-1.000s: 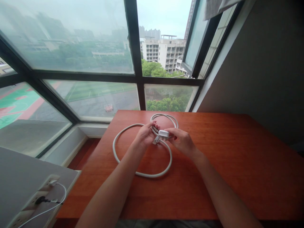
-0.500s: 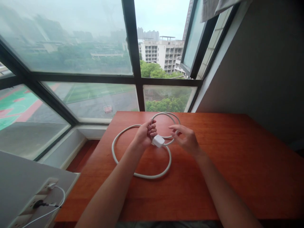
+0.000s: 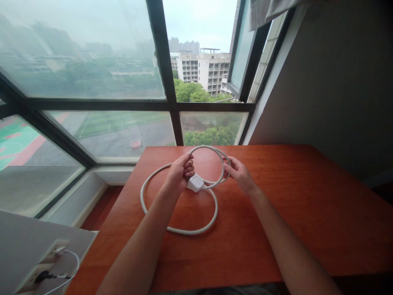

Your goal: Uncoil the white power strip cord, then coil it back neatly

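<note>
A thick white cable (image 3: 194, 232) is partly wound into a small double coil, and a wider loop of it lies on the brown table (image 3: 270, 229). My left hand (image 3: 181, 170) is closed around the coil's left side. Just below those fingers sits the cable's white plug (image 3: 195, 183), a blocky piece; its prongs are not visible. At the coil's right side, my right hand (image 3: 239, 174) pinches the cable between thumb and fingers. The small coil is held up over the table's far half.
Large dark-framed windows (image 3: 173, 106) rise behind the table, one pane swung out. Wall sockets (image 3: 46, 266) at lower left hold a white and a black plug with cords. A grey wall (image 3: 331, 73) stands on the right, and grey cloth (image 3: 270, 12) hangs above.
My right hand has closed on the cable at the coil's right side, where its fingers were apart before. The view has shifted slightly; my left hand keeps its grip.
</note>
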`<state>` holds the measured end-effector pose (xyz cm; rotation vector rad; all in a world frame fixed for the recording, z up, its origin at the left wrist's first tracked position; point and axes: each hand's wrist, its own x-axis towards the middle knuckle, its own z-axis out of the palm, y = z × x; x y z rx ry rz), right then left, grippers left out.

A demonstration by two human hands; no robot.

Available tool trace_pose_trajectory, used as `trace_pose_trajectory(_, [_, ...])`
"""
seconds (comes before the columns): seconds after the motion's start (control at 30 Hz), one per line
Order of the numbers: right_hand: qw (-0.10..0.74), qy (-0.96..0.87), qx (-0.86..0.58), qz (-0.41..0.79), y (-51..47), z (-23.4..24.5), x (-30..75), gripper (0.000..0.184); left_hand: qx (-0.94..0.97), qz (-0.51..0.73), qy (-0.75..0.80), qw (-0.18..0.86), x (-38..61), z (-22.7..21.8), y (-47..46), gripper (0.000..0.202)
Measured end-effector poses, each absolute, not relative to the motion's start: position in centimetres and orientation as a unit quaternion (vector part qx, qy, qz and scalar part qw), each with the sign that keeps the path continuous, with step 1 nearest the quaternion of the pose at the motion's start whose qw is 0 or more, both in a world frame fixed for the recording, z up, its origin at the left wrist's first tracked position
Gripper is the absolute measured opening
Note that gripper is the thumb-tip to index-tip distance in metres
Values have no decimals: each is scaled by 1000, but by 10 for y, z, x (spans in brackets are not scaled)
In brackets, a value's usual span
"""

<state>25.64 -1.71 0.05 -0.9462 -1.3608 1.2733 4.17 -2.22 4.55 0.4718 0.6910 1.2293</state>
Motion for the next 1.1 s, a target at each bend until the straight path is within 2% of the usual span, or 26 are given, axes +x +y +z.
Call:
trace_pose_trajectory(0.17, [547,-521,-356,551,-26,5,242,31,159,608,297,719,46,42,-20,19])
trace_pose_trajectory(0.37, [597,-425,-312,605,-30,6,236,25,155,583,297,740,50,41,-20,18])
trace_pose_trajectory(0.63, [584,-461,-305,594,-41,11,224,37,171,661,317,658,54,44,-22,20])
trace_pose_trajectory(0.73, [600,-447,-306,588,-45,7,213,33,169,688,320,628,61,35,-23,21])
trace_pose_trajectory(0.83, [649,-392,-311,573,-47,4,209,22,166,678,325,638,73,23,-24,20])
trace_pose_trajectory(0.9, [667,-372,-309,567,-46,6,213,22,166,658,330,657,81,17,-25,21])
trace_pose_trajectory(1.1, [649,-386,-297,585,-39,23,236,25,230,608,357,671,84,16,-27,22])
